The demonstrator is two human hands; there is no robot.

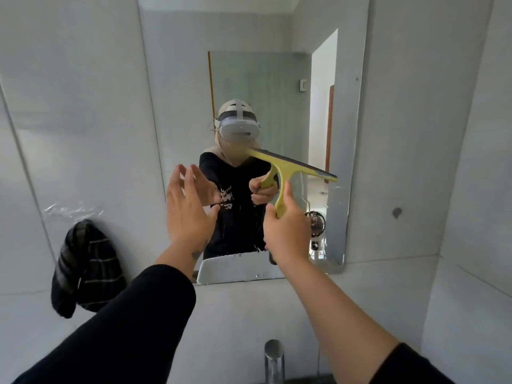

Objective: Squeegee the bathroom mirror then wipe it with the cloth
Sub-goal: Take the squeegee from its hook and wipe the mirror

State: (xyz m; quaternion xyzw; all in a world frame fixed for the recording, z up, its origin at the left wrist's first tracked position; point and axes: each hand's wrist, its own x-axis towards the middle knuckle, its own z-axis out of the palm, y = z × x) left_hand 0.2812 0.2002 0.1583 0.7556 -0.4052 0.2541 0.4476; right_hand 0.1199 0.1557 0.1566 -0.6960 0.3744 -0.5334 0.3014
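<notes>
The tall frameless mirror hangs on the white wall straight ahead. My right hand grips the handle of a yellow squeegee, whose dark rubber blade lies tilted against the glass at mid height, right of centre. My left hand is raised flat in front of the mirror's lower left part, fingers spread, holding nothing. A dark striped cloth hangs on the wall to the left of the mirror, below my left hand's height.
A chrome tap rises at the bottom centre, below the mirror. White tiled walls close in on both sides. A small dark hook sits on the wall right of the mirror. The mirror reflects a person and an open doorway.
</notes>
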